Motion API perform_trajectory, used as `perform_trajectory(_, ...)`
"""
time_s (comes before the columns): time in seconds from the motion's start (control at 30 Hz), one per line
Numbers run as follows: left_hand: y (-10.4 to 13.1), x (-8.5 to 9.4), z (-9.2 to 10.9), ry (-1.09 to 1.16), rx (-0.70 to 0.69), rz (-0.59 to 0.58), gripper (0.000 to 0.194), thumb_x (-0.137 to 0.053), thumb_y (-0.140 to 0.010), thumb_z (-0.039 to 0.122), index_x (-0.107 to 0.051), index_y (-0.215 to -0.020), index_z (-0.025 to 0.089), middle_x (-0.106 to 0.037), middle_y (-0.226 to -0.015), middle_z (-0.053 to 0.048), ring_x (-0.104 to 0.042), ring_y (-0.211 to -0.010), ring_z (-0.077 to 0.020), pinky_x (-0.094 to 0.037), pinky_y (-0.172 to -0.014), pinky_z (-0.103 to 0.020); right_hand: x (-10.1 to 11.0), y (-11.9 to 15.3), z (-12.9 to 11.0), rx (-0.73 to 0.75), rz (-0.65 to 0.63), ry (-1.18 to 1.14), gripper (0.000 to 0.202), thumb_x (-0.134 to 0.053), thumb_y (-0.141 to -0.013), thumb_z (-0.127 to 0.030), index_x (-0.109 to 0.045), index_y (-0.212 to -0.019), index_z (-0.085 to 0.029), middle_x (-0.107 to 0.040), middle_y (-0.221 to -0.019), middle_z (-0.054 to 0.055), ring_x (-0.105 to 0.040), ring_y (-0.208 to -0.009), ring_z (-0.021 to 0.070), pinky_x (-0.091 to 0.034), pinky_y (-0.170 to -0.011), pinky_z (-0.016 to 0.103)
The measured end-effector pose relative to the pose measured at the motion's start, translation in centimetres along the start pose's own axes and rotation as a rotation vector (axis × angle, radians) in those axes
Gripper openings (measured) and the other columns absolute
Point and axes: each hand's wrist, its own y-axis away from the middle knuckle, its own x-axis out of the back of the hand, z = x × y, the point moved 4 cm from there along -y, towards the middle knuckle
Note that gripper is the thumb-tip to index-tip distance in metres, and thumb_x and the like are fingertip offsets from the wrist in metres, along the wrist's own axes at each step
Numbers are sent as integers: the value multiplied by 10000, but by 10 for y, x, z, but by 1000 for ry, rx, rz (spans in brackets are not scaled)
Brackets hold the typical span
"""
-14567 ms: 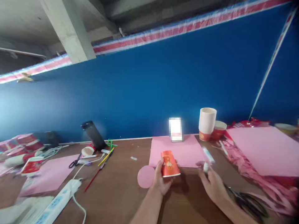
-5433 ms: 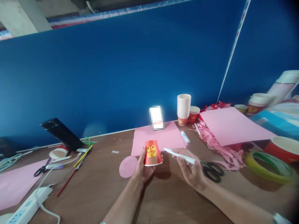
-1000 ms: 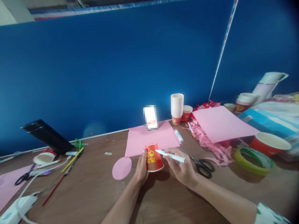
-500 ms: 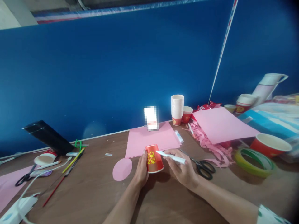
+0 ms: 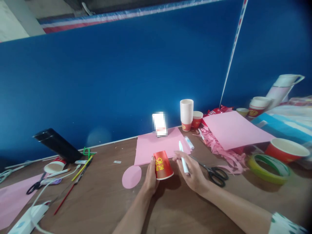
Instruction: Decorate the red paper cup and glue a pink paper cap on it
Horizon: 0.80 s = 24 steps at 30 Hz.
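Note:
My left hand (image 5: 151,177) is closed round the left side of a red paper cup (image 5: 165,165), which has yellow markings and its wide rim facing down toward me. To the right of the cup, my right hand (image 5: 191,170) grips a white pen (image 5: 183,158), its tip pointing up and away from the cup. A pink paper oval (image 5: 131,177) lies left of my left hand. Pink sheets (image 5: 156,146) lie behind the cup, with a glue stick (image 5: 189,143) at their right edge. Black-handled scissors (image 5: 217,175) rest beside my right wrist.
Stacked white cups (image 5: 186,113) stand against the blue partition (image 5: 122,71). Green-yellow tape (image 5: 268,169), a large red cup (image 5: 287,151) and shredded pink paper (image 5: 219,149) are at right. A black cylinder (image 5: 58,144), brushes and a power strip (image 5: 29,219) are at left.
The pen has moved off the cup and to the right, and now points more upright. My left hand still holds the cup. The whole view has shifted slightly.

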Motion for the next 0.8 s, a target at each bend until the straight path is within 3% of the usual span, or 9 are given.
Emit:
perform_trajectory(0.17, 3, -5, 5, 107, 76, 23, 458, -569, -793, 527, -659, -967, 112, -717, -880, -88, -657, -887, -239, -453, -911, -356, -10, 4, 11, -60, -158, 115, 727, -665, -772, -380, -316, -1375, -170, -568, -1219, 154, -574, -1099, 274, -497, -909, 431)
perform_trajectory(0.23, 4, -4, 6, 132, 86, 44, 455, -577, -788, 525, -657, -977, 119, -717, -883, -82, -660, -874, -233, -456, -908, -349, -11, 6, 13, -63, -216, 116, 806, -661, -766, -434, -260, -1410, -162, -520, -1287, 177, -532, -1161, 287, -480, -934, 447)
perform_trajectory(0.37, 3, 1, 6, 194, 111, 95, 445, -575, -793, 519, -645, -988, 126, -713, -895, -74, -664, -826, -209, -474, -881, -330, -10, 6, 11, -44, -264, 104, 579, -468, -902, -339, -270, -1411, -145, -502, -1313, 173, -500, -1196, 253, -444, -982, 447)
perform_trajectory(0.5, 3, 4, 8, 231, 96, 138, 375, -597, -794, 480, -644, -933, 135, -706, -811, -44, -650, -685, -160, -498, -840, -318, -9, 5, 12, -37, -201, 77, 439, -336, -937, -188, -357, -1375, -176, -543, -1273, 132, -532, -1160, 208, -458, -983, 402)
perform_trajectory(0.8, 0, 5, 5, 255, 122, 94, 459, -575, -797, 517, -645, -988, 106, -709, -895, -90, -654, -806, -197, -490, -842, -329, -19, 10, 27, -118, -171, 11, 312, -383, -915, -132, -562, -1159, -205, -648, -1085, 89, -620, -1012, 210, -523, -886, 381)
